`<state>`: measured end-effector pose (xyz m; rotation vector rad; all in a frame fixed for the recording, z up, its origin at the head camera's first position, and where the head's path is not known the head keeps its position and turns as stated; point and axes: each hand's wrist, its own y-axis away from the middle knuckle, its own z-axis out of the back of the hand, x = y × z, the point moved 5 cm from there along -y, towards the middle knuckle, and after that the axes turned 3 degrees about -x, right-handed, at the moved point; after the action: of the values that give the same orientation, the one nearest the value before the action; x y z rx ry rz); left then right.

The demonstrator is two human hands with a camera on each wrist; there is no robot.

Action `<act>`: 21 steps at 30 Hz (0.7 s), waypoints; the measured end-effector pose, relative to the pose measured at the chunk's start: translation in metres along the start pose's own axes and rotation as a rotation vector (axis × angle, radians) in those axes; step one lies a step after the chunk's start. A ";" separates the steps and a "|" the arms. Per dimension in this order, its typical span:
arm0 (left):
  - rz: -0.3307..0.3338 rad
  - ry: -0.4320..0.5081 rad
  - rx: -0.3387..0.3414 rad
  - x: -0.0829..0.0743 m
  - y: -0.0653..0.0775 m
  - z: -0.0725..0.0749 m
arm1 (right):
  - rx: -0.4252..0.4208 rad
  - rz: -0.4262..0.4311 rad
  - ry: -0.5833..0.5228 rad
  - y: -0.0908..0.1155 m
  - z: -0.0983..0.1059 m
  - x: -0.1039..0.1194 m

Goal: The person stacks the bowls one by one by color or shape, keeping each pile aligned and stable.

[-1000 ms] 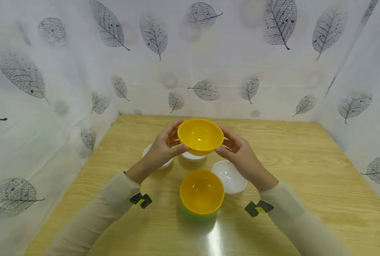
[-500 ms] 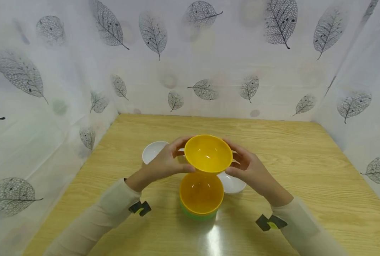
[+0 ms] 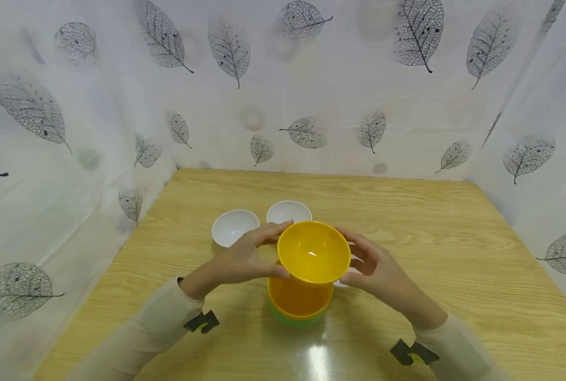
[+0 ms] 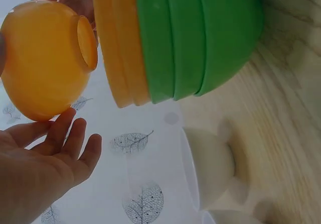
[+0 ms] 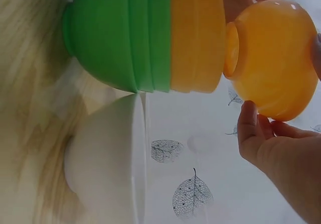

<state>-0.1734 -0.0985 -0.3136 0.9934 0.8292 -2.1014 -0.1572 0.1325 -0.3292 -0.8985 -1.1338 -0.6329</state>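
Between my two hands a yellow bowl (image 3: 314, 253) is held in the air by its rim and sides. My left hand (image 3: 244, 257) grips its left side, and my right hand (image 3: 383, 275) grips its right side, thumbs toward me. Just below stands a stack of nested bowls: yellow bowls (image 3: 299, 299) on top, green bowls (image 3: 296, 320) underneath. Both wrist views show a gap between the held bowl's foot and the stack's top rim. In the left wrist view the green bowls (image 4: 220, 38) carry the yellow ones (image 4: 118, 48).
Two white bowls stand behind the stack, one at the left (image 3: 232, 227) and one nearer the middle (image 3: 288, 211). A third white bowl (image 5: 108, 158) sits close to the stack's right side, mostly hidden in the head view. Leaf-patterned curtains (image 3: 330, 79) border the wooden table (image 3: 435, 227).
Both hands have brought the yellow bowl toward me and slightly right, from above the white bowls to over the stack. The stack and white bowls have not moved.
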 end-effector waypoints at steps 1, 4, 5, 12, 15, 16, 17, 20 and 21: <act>-0.005 0.002 0.006 0.000 0.002 -0.001 | 0.002 0.003 0.007 0.002 -0.001 -0.001; -0.036 -0.001 0.016 0.002 0.006 -0.005 | 0.007 0.031 0.051 0.005 -0.005 -0.003; -0.045 -0.004 0.018 0.003 0.008 -0.006 | 0.009 0.043 0.070 0.006 -0.006 -0.003; -0.093 -0.012 0.027 0.008 0.018 -0.012 | 0.036 0.090 0.183 0.008 -0.014 -0.006; -0.096 -0.006 0.020 0.010 0.021 -0.012 | 0.040 0.091 0.218 0.009 -0.017 -0.007; -0.094 -0.001 0.020 0.010 0.022 -0.013 | 0.039 0.089 0.230 0.009 -0.018 -0.008; -0.090 0.005 0.021 0.011 0.023 -0.013 | 0.038 0.083 0.241 0.010 -0.018 -0.008; -0.073 0.019 0.029 0.013 0.026 -0.015 | 0.030 0.069 0.265 0.012 -0.019 -0.011; -0.069 0.019 0.032 0.014 0.026 -0.016 | 0.028 0.065 0.274 0.012 -0.020 -0.012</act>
<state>-0.1535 -0.1057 -0.3400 1.0164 0.8533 -2.1723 -0.1411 0.1217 -0.3468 -0.7939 -0.8632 -0.6630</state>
